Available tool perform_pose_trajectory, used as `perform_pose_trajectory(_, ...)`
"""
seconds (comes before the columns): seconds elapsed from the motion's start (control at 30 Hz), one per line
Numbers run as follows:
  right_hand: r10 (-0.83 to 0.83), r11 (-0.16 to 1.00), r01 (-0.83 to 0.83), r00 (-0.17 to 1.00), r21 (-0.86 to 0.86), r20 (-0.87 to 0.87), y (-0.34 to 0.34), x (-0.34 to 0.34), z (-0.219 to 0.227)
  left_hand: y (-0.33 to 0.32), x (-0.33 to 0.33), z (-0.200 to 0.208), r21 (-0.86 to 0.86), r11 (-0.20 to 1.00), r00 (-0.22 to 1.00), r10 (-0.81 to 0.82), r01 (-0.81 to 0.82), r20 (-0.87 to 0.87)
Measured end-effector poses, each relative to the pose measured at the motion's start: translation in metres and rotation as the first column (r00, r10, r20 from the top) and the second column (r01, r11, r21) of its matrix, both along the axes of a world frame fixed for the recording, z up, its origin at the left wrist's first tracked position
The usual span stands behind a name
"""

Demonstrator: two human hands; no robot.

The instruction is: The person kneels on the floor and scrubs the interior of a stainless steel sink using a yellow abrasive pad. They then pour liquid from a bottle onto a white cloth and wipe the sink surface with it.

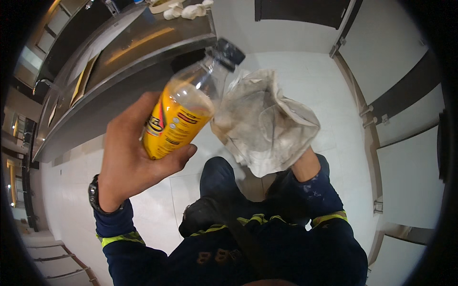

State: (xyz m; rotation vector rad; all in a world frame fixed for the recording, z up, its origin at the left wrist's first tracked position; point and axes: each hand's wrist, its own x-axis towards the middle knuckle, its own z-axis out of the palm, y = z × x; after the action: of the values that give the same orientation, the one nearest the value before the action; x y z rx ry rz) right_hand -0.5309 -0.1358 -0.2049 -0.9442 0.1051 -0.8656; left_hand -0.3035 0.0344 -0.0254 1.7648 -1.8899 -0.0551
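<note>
My left hand (131, 152) is wrapped round a clear plastic bottle (183, 112) with a yellow label and a black cap. The bottle tilts, its capped top leaning up and to the right, and pale liquid shows inside below the shoulder. Beside it, a crumpled off-white cloth (267, 124) with grey and brown stains hangs over my right hand (307, 166). Only the wrist and the heel of that hand show; its fingers are hidden by the cloth. The cloth's left edge lies close to the bottle, and I cannot tell whether they touch.
A dark counter (143, 38) with a metallic edge runs along the left, carrying a faucet (44, 83) and a bunched white cloth (188, 10). White and dark cubicle panels (381, 47) line the right. Pale tiles (300, 62) cover the floor.
</note>
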Motion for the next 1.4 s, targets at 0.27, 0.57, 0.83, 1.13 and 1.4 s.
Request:
perform_pose_trajectory(0.27, 0.066, 0.950, -0.096, 0.992, 0.296, 0.112, 0.002, -0.001, -0.052, -0.039, -0.018, -0.062, 0.208, 0.977, 0.991, 0.021, -0.047, 0.128)
perform_pose_trajectory(0.57, 0.086, 0.911, -0.139, 0.985, 0.389, 0.149, -0.003, 0.004, -0.074, -0.059, -0.020, -0.076, 0.265, 0.962, 0.973, 0.006, -0.068, 0.229)
perform_pose_trajectory(0.83, 0.086, 0.889, -0.143, 0.985, 0.435, 0.147, 0.001, 0.006, -0.084, -0.066, -0.027, -0.066, 0.315, 0.948, 0.971, -0.043, -0.035, 0.236)
perform_pose_trajectory(1.13, 0.071, 0.865, -0.149, 0.981, 0.479, 0.178, 0.007, 0.004, -0.090, -0.071, -0.034, -0.061, 0.356, 0.931, 0.940, -0.052, -0.075, 0.336)
perform_pose_trajectory(1.4, 0.112, 0.811, -0.234, 0.962, 0.536, 0.250, 0.013, 0.001, -0.096, -0.070, -0.033, -0.061, 0.354, 0.935, 0.935, -0.096, -0.033, 0.340)
